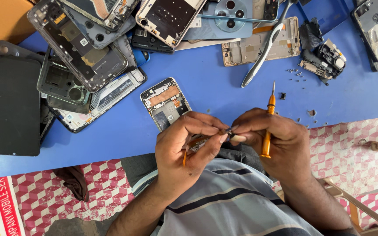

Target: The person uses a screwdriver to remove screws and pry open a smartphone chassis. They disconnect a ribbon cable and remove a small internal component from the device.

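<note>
Over the near edge of the blue table (224,94), above the striped shirt (228,201): I log my left hand (184,148), fingers pinched together on a small phone part (196,143) with an orange ribbon strip hanging from it, held off the table just in front of the open phone (165,102), whose circuit board faces up. Right hand (276,142): closed around an orange screwdriver (267,126), tip pointing up and away, while thumb and forefinger meet the left fingertips at the small part. Step in hand, as I judge it: freeing or separating a fine piece of that part between the fingertips. Next move, as I judge it, calls for a steady pinch and a gentle pull, since the ribbon looks easy to tear. Also on the table: a black phone (12,105) lying face down at left, a heap of stripped phone frames (84,52), a toothbrush (265,46) across a gold frame, loose screws (297,73) well apart from both hands.
</note>
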